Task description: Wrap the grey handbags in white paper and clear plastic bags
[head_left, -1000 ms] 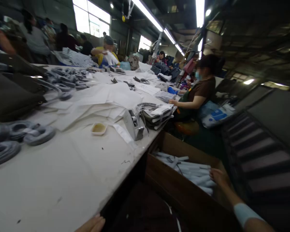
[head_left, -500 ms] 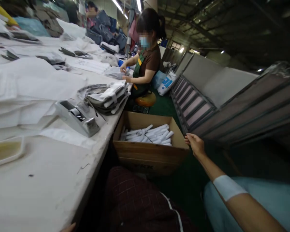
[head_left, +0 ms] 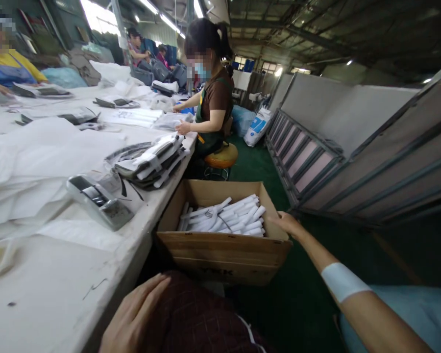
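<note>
The cardboard box (head_left: 220, 250) is sitting beside the table (head_left: 55, 299), its walls keeping the white tubes (head_left: 238, 215) together. My right hand (head_left: 288, 225) is gripping its rim on the side away from the table, probably to steady it, while my left hand (head_left: 134, 314) is lying open near the table's edge, palm hidden.

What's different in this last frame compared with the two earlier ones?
The view has swung right since the first picture. The left hand, barely in frame before, has come up beside the table. The right hand stays at the cardboard box's right side; the white rolls remain inside.
</note>
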`<state>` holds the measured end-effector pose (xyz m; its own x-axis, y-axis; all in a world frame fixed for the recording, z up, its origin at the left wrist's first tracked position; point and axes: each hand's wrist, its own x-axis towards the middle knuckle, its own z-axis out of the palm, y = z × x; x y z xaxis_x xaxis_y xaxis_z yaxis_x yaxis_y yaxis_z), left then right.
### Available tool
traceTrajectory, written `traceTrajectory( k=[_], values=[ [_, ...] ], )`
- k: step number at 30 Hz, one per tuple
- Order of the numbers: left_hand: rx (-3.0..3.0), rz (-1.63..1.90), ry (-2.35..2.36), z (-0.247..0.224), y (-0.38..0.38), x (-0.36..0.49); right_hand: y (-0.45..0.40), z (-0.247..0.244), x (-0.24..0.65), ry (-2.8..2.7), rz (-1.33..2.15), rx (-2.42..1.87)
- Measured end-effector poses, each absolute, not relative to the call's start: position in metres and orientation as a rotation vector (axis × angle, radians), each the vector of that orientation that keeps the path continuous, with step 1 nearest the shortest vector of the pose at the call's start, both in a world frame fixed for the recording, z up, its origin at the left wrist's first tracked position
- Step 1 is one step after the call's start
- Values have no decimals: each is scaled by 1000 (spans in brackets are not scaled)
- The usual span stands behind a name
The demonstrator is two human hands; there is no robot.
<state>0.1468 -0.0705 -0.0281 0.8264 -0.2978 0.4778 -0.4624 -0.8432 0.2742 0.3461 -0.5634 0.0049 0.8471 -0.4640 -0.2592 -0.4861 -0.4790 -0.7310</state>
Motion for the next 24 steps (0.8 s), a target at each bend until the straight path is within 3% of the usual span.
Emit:
traceTrajectory(
  k=[6, 10, 12, 18, 21, 24],
  values=[
    [2791, 282, -827, -1, -173, 270, -563, -27, 320, 558, 11, -2372],
    [2803, -257, -773, -14, -202, 286, -572, -47, 280, 352, -65, -2666],
    [2776, -356, -749, -22, -202, 274, -571, -46, 265, 326, -124, -2743],
    [2663, -182, -741, -36, -190, 235, -537, 10, 294, -162, -466, -2824],
    [2607, -91, -716, -41, -190, 226, -511, 25, 354, -395, -266, -2802],
    [2573, -24, -706, -49, -192, 221, -493, 11, 425, -256, 203, -2798]
  ],
)
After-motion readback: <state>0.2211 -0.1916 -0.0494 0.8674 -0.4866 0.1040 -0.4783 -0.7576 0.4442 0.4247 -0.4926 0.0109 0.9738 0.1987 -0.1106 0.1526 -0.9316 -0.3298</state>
